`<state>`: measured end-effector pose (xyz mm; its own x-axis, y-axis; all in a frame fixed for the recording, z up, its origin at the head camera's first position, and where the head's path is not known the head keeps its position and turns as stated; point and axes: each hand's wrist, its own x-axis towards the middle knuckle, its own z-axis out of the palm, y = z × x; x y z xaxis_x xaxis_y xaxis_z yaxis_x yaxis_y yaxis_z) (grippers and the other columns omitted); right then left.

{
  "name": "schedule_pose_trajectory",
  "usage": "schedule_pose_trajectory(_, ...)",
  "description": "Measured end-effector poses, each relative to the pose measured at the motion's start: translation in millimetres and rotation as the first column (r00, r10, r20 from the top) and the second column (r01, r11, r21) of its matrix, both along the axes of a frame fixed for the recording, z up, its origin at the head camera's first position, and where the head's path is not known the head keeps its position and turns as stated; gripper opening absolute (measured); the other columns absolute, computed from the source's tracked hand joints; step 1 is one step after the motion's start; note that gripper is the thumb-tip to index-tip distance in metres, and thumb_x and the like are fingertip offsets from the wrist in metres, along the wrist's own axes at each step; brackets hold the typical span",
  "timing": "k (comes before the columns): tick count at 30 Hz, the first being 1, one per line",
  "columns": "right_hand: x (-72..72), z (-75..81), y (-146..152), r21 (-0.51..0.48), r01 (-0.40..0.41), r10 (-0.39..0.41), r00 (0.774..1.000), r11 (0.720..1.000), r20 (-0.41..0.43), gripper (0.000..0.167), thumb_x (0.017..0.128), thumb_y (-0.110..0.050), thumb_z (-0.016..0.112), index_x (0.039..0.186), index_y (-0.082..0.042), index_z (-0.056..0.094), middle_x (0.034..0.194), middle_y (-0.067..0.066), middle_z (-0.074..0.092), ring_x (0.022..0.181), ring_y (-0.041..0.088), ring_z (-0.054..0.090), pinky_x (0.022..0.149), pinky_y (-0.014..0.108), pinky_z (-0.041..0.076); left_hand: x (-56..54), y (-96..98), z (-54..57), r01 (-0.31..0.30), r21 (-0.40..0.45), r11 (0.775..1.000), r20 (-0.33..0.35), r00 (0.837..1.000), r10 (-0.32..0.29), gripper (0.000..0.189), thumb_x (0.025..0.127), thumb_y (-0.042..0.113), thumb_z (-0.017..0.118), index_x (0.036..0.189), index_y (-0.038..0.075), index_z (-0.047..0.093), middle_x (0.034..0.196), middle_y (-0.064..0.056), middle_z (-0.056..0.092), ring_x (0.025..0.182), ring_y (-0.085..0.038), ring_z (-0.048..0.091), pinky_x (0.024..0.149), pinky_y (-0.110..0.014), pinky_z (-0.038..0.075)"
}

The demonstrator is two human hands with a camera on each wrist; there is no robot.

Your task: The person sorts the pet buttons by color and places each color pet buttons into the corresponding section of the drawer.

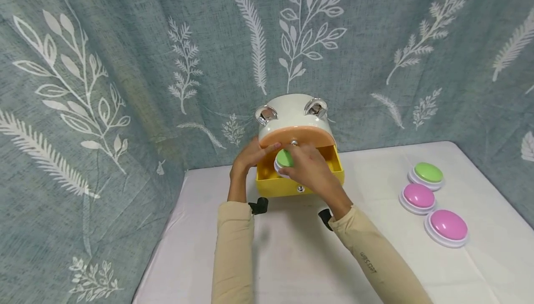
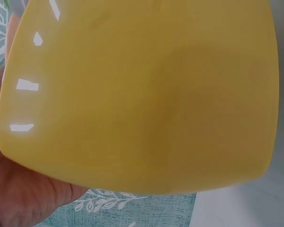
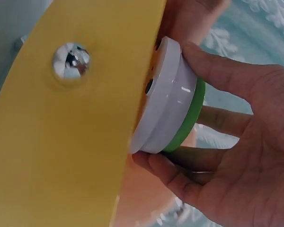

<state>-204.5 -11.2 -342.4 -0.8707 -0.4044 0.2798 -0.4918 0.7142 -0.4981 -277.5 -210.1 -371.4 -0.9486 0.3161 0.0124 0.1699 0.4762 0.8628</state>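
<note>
A small frog-faced drawer box (image 1: pixel 289 115), white on top with an orange front panel and two silvery ring eyes, stands against the curtain. Its yellow drawer (image 1: pixel 277 188) is pulled out. My left hand (image 1: pixel 249 155) grips the box at its left side, thumb across the front; the drawer hides much of that hand in the left wrist view. Over the drawer, my right hand (image 1: pixel 310 168) pinches a round green-topped push button (image 3: pixel 180 101) by its white rim. Its underside, with small dark feet, faces the drawer's edge in the right wrist view.
On the white-covered table (image 1: pixel 288 257), to the right, lie another green button (image 1: pixel 428 173) and two pink buttons (image 1: pixel 419 196). A blue-green leaf-patterned curtain (image 1: pixel 225 63) hangs behind the box and along both sides.
</note>
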Motion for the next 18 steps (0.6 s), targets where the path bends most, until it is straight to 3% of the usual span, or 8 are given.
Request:
schedule_pose_trajectory(3,-5.7,-2.5,-11.0,0.019,-0.016,0.016,1.0,1.0,0.008,0.053,0.088,-0.028,0.086,0.133,-0.006,0.068,0.117,0.011,0.073,0.098,0.028,0.066,0.089,0.041,0.056,0.3,-0.9,0.9,0.026,0.019,0.999,-0.014,1.0,-0.026,0.037,0.108,0.023,0.058,0.136,0.0,0.054,0.114,-0.013,0.063,0.091,-0.014,0.061,0.081,-0.025,0.052)
schedule_pose_trajectory(6,-13.2,-5.9,-22.1,0.03,-0.024,0.022,0.997,0.999,0.075,0.051,0.089,-0.029,0.086,0.131,-0.007,0.068,0.115,0.009,0.074,0.098,0.026,0.065,0.09,0.041,0.056,1.0,-1.7,1.6,0.032,0.02,0.999,-0.01,0.999,-0.031,0.035,0.108,0.023,0.058,0.134,-0.001,0.053,0.106,-0.01,0.062,0.083,-0.011,0.06,0.076,-0.025,0.053)
schedule_pose_trajectory(11,-26.0,-13.9,-38.2,0.076,-0.065,0.048,0.977,0.995,0.207,0.049,0.088,-0.03,0.086,0.13,-0.008,0.071,0.122,0.009,0.076,0.109,0.028,0.068,0.099,0.043,0.056,2.9,-2.6,2.0,-0.018,-0.003,1.0,0.031,0.999,0.018,0.036,0.108,0.03,0.059,0.128,0.001,0.055,0.091,-0.003,0.056,0.073,-0.011,0.054,0.068,-0.025,0.048)
schedule_pose_trajectory(18,-41.0,-22.0,-38.9,0.063,-0.191,0.168,0.95,0.98,0.264,0.03,0.089,-0.018,0.085,0.116,-0.007,0.079,0.117,0.009,0.079,0.118,0.028,0.067,0.105,0.043,0.055,4.0,-4.0,1.1,-0.081,-0.01,0.997,0.084,0.993,0.082,0.04,0.104,0.039,0.063,0.121,0.004,0.054,0.086,0.0,0.053,0.076,-0.015,0.053,0.071,-0.028,0.047)
